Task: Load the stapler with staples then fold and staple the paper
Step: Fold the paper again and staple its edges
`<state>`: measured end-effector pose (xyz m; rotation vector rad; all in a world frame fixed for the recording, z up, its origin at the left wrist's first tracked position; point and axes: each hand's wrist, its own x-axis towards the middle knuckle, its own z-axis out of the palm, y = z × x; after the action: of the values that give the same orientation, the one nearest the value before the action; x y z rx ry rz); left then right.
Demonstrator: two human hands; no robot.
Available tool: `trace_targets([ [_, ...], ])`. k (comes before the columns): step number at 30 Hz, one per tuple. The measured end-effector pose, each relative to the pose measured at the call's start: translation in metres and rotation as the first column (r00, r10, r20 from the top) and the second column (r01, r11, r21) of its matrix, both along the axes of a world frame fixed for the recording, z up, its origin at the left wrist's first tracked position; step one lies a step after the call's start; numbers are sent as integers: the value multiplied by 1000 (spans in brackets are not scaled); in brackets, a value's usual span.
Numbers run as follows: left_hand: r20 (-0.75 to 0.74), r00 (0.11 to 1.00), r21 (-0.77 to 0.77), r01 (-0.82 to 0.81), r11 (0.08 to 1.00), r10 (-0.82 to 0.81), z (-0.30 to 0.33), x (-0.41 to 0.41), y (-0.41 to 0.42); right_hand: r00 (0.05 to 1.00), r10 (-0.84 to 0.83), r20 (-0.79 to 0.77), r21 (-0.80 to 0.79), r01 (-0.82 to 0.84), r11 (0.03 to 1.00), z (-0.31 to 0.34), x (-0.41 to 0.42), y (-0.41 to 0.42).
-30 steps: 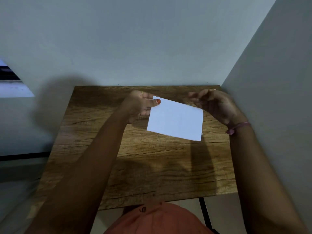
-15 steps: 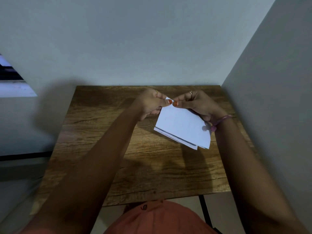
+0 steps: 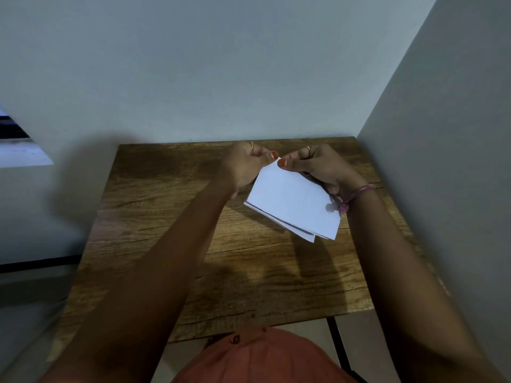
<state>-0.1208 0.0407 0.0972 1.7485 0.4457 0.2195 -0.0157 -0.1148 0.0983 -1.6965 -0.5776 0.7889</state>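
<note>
A folded white paper (image 3: pixel 293 201) hangs tilted above the far half of the wooden table (image 3: pixel 171 236), its loose layered edges pointing down towards me. My left hand (image 3: pixel 246 168) and my right hand (image 3: pixel 318 168) both pinch its top corner, thumbs almost touching there. The paper's lower right corner lies against my right wrist, which wears a pink thread band. No stapler or staples show anywhere in view.
The table stands in a corner, with a grey wall (image 3: pixel 221 78) behind it and another wall (image 3: pixel 448 161) along its right side. A black table leg (image 3: pixel 338 346) shows at the near right. My orange-clad lap (image 3: pixel 262 360) sits at the near edge.
The paper went from flat and held at two separate top corners to folded over. My hands came together at one corner, and the paper now hangs lower and more tilted.
</note>
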Motion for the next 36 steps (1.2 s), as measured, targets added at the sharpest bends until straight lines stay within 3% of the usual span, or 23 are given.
trace_targets([
  [9, 18, 997, 298, -75, 952, 73, -7, 5, 33, 993, -87, -80, -21, 85, 996, -25, -8, -33],
  [13, 6, 1000, 370, 13, 929, -16, -15, 3, 47, 976, -100, -194, -75, 87, 993, -44, -10, -58],
  [16, 9, 998, 446, 55, 893, -66, -17, 2, 54, 983, -108, -151, -117, 91, 989, -48, -6, -70],
  [21, 57, 989, 470, 95, 877, -138, -15, 3, 51, 995, -77, -60, -46, 75, 996, -30, -8, -61],
  [23, 75, 982, 473, 120, 873, -176, -15, 6, 46, 999, 21, -39, -45, -23, 999, -24, -16, -47],
  [25, 88, 975, 469, 139, 872, -203, -15, 7, 42, 994, 92, -51, -33, -94, 995, -23, -20, -36],
  [28, 88, 970, 475, 160, 865, -227, -14, 8, 43, 990, 66, -121, -13, -68, 998, -22, -19, -29],
  [30, 99, 972, 394, 159, 905, -213, -17, 6, 45, 986, 42, -161, -3, -43, 999, -23, -17, -28],
  [32, 172, 983, 99, 43, 994, -60, -21, 2, 44, 985, -8, -174, 6, 9, 1000, -24, -13, -28],
  [34, 192, 962, -196, -155, 968, 193, -26, -1, 41, 976, -101, -193, 35, 109, 993, -23, -9, -30],
  [36, 168, 936, -376, -228, 898, 308, -35, -5, 33, 962, -172, -212, 65, 190, 980, -22, -5, -31],
])
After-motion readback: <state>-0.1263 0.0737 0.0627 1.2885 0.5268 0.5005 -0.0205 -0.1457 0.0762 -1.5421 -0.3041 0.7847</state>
